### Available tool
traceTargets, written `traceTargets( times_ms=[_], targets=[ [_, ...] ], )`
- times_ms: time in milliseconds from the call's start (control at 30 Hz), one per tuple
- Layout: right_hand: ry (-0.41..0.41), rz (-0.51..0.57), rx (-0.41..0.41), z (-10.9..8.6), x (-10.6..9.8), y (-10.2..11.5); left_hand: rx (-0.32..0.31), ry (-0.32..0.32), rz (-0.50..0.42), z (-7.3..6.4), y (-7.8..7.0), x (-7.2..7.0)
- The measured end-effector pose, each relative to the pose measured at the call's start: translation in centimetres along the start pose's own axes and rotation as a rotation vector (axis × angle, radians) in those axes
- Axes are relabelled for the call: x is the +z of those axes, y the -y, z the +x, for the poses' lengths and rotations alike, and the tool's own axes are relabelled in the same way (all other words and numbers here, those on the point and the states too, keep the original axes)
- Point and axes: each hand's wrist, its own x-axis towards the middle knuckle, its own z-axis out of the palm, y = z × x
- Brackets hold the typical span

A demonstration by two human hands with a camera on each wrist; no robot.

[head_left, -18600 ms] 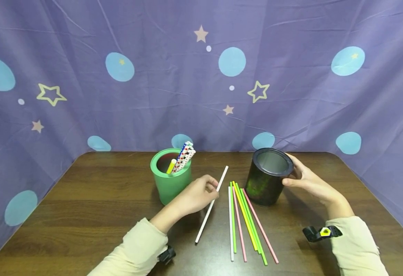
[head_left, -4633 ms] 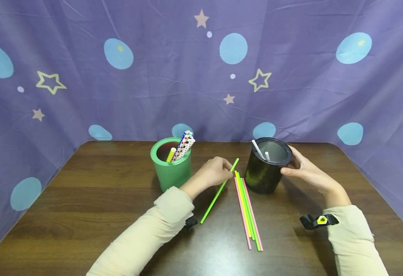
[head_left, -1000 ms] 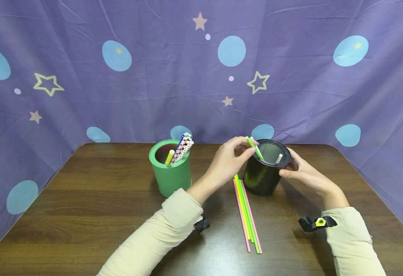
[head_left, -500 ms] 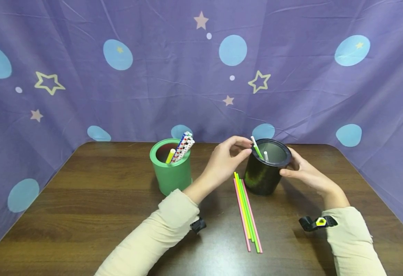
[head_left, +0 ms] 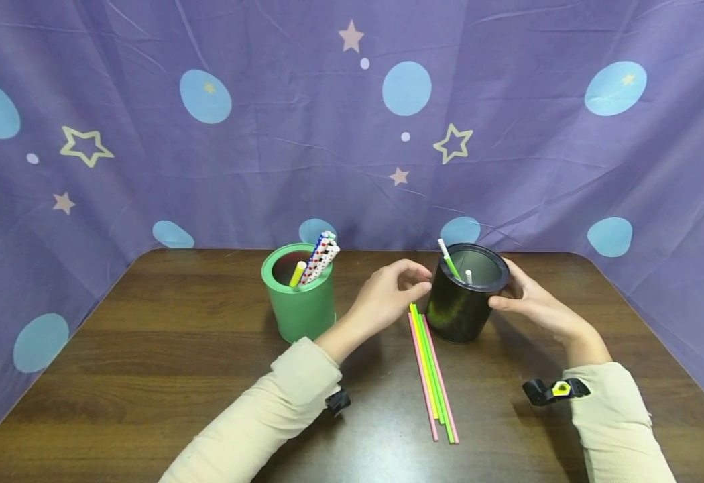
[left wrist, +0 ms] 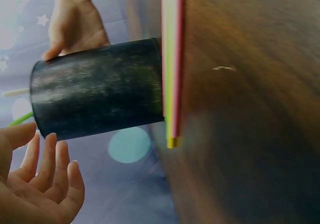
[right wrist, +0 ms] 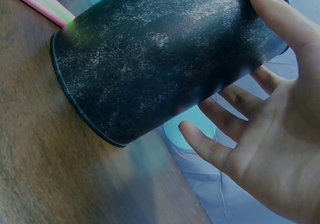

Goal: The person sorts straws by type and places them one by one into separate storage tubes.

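Note:
My right hand [head_left: 542, 308] grips the far right side of a black can [head_left: 457, 315], thumb in front and fingers behind it. A white stick [head_left: 442, 247] and a green stick [head_left: 451, 267], thin and straw-like, lean on the can's left rim. Another white stick [head_left: 468, 277] shows inside. My left hand [head_left: 385, 295] is just left of the can, its fingers loosely bent around nothing. In the left wrist view its fingertips are near the can's rim. Pink, yellow and green sticks [head_left: 433, 376] lie in a loose bundle in front of the can.
A green can [head_left: 300, 312] stands left of my left hand, holding dotted straws [head_left: 318, 263] and a yellow one [head_left: 298, 274]. A patterned purple curtain [head_left: 304, 134] hangs behind the wooden table [head_left: 147, 349].
Over these frames two white sticks and a green one went from the table into the black can. My left hand let go of the green stick and lowered from the rim. The right hand kept its place.

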Motion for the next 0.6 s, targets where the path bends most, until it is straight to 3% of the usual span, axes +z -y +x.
traceTargets(
  times_ms=[333, 600],
  targets=[
    [0.014, 0.008, -0.003, -0.1, 0.1, 0.2, -0.166, 0.104, 0.148, -0.1, 1.7, 0.6],
    [0.014, 0.018, -0.008, 0.0, 0.1, 0.1, -0.246, 0.187, 0.307, 0.0, 2.7, 1.5]
  ],
)
